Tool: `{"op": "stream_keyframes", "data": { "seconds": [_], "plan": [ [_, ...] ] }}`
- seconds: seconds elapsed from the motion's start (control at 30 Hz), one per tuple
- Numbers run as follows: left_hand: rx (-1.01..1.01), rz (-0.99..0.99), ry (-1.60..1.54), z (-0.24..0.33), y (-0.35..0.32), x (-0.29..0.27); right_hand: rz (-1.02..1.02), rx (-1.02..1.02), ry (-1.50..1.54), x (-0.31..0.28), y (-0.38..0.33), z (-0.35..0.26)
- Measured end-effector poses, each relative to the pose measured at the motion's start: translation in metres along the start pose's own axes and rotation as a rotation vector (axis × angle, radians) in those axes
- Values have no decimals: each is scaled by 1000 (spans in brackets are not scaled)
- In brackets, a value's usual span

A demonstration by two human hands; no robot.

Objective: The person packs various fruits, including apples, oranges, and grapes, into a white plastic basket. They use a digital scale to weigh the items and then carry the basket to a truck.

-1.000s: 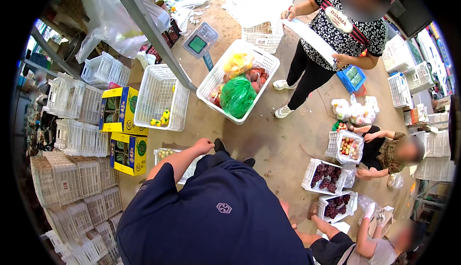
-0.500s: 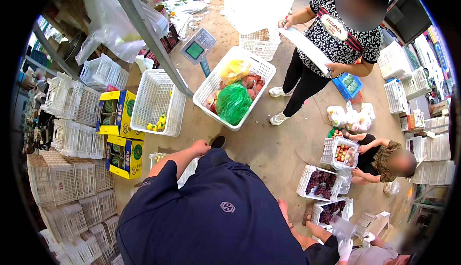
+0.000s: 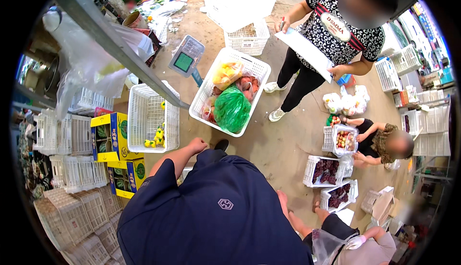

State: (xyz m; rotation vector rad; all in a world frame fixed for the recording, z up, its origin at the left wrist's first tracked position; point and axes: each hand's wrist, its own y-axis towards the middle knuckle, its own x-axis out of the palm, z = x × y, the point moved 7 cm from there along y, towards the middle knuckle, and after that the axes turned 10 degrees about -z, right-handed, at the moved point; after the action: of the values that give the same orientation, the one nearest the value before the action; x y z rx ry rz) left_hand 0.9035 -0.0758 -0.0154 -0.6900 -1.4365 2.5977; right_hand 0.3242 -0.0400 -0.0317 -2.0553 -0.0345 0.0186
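My left hand (image 3: pixel 197 145) is closed in a fist with nothing in it, held out in front of my dark blue shirt. It hovers over the bare floor between a white crate (image 3: pixel 144 121) holding a few small yellow fruits and a larger white crate (image 3: pixel 249 68) filled with green, yellow and red bagged produce. My right hand (image 3: pixel 282 200) shows only as a sliver of skin at the shirt's right edge; its fingers are hidden.
A person with papers (image 3: pixel 307 49) stands beyond the produce crate. Another crouches by crates of dark grapes (image 3: pixel 326 169). A gloved hand (image 3: pixel 357 241) holds a plastic bag at lower right. A scale (image 3: pixel 185 58), yellow-blue boxes (image 3: pixel 110 130) and stacked crates (image 3: pixel 72 202) line the left.
The view has shifted a little, so the crates and the people sit lower in the picture. My left fist stays raised in front of me, holding nothing.
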Motion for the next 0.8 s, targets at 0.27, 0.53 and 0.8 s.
{"op": "stream_keyframes", "data": {
  "seconds": [0.27, 0.53, 0.8],
  "plan": [
    [33, -60, 201, 1, 35, -47, 143, -5, 171, 58, -32, -4],
    [101, -124, 254, 56, 51, -64, 166, 109, 226, 68, -34, 115],
    [180, -212, 329, 55, 81, -59, 365, 63, 441, 96, -53, 126]
  ]
}}
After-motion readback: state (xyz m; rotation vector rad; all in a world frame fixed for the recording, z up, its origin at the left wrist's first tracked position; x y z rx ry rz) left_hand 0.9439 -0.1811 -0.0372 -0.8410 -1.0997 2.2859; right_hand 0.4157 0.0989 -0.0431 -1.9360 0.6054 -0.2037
